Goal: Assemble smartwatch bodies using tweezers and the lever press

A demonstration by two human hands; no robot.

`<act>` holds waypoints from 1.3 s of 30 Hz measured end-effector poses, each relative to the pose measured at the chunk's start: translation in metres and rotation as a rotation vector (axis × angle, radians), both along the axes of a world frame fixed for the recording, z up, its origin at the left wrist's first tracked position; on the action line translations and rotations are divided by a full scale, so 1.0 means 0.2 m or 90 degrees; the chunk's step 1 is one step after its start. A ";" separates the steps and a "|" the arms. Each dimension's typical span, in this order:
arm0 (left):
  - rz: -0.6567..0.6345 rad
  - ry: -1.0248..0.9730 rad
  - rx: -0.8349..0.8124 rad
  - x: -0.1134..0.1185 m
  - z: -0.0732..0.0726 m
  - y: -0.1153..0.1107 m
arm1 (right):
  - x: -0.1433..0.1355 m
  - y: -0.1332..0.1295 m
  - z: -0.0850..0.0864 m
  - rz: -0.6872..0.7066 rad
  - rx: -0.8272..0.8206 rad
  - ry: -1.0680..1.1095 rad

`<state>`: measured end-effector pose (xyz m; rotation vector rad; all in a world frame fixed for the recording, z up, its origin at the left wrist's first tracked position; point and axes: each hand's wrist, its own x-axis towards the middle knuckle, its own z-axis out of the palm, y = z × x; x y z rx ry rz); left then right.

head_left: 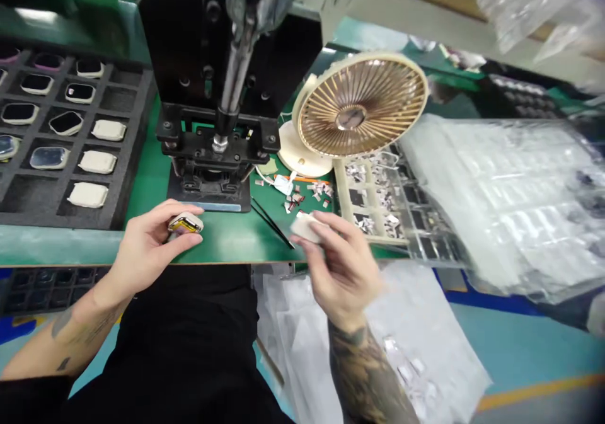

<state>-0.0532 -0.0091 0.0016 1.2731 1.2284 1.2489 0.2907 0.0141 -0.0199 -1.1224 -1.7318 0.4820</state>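
Near the front edge of the green bench, my left hand (pixel 147 241) holds a small watch-like case (pixel 186 223) between thumb and fingers, its yellow and dark inner parts showing. To the right, my right hand (pixel 343 257) pinches a small cream-white piece (pixel 307 227), somewhat blurred. Black tweezers (pixel 271 222) lie on the bench between the hands, closer to my right hand. Just beyond my right hand are scattered small white and dark pieces (pixel 295 200). The two hands are well apart.
A black press (pixel 208 140) stands ahead in the middle. At left is a dark foam tray (pixel 137 134) of watch-like cases. A cream fan (pixel 362 106), a compartment box (pixel 347 203) of small parts and plastic-wrapped trays (pixel 510 191) occupy the right.
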 end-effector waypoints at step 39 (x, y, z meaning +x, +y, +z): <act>0.036 -0.195 -0.001 0.09 -0.06 0.03 | -0.67 0.26 0.08 0.290 -0.089 0.060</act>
